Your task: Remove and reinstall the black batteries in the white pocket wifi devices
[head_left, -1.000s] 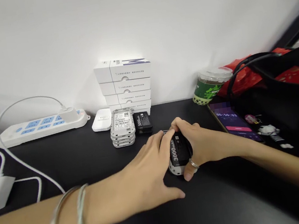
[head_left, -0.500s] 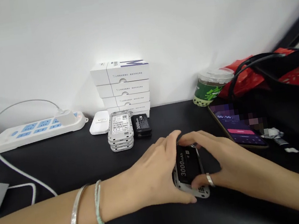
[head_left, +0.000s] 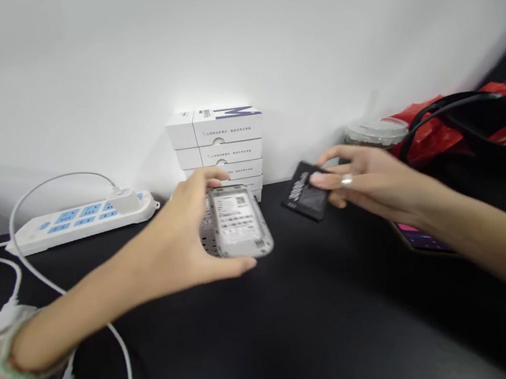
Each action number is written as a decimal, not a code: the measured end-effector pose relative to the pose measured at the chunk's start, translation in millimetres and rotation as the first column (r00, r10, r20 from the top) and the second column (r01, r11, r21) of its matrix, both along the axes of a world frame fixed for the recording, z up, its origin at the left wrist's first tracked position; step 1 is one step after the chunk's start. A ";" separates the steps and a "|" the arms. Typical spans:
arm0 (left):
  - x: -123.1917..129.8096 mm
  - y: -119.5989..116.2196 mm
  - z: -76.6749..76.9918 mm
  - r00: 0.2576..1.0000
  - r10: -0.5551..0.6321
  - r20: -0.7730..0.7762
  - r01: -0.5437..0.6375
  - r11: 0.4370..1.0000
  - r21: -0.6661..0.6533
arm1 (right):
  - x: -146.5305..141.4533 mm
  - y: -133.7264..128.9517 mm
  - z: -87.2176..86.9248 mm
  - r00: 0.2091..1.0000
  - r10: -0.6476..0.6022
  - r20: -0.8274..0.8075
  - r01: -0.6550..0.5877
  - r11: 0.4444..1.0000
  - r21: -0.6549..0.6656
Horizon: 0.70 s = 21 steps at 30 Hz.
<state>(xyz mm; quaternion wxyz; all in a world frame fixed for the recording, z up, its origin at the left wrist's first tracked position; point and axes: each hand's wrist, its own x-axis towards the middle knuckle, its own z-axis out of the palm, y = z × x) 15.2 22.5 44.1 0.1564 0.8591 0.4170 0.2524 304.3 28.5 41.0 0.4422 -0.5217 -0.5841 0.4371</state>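
A grey labelled device [head_left: 240,221] is held in the left hand [head_left: 178,231], fingers spread around it; a black battery pack [head_left: 305,191] is pinched by the right hand [head_left: 364,177].

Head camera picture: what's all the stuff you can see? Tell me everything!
desk: one, black, under everything
wall: one, white, behind the desk
box stack: one, white, against the wall
power strip: one, white with blue sockets, left on the desk
cables: several, white, far left
cup: one, clear with a lid, by the wall at right
red bag: one, red, right side
black bag: one, black, far right
phone: one, dark, mostly hidden at right
device stack: one, gray, in front of the boxes, partly hidden
gray device: one, gray and white, in the left hand
black battery: one, black, in the right hand
left hand: one, with bracelets on the wrist
right hand: one, with a silver ring
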 end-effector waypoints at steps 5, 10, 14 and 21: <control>-27.5 29.2 -9.2 0.995 0.087 -0.041 -0.091 0.991 -0.100 | -39.0 48.1 -27.8 0.996 0.089 0.010 -0.087 0.988 -0.131; -32.8 35.7 -21.8 0.993 0.095 -0.076 -0.095 0.995 0.007 | -56.8 69.6 -49.7 0.993 0.084 0.087 -0.075 0.991 -0.110; -38.0 26.2 -19.9 0.995 0.040 -0.091 -0.006 0.937 0.349 | -58.2 71.6 -58.7 0.988 0.009 0.155 -0.006 1.000 -0.023; -68.1 -5.2 -42.6 0.888 -0.159 -0.430 0.417 0.673 0.611 | -17.9 2.6 -70.2 0.907 -0.032 0.419 -0.051 0.982 0.184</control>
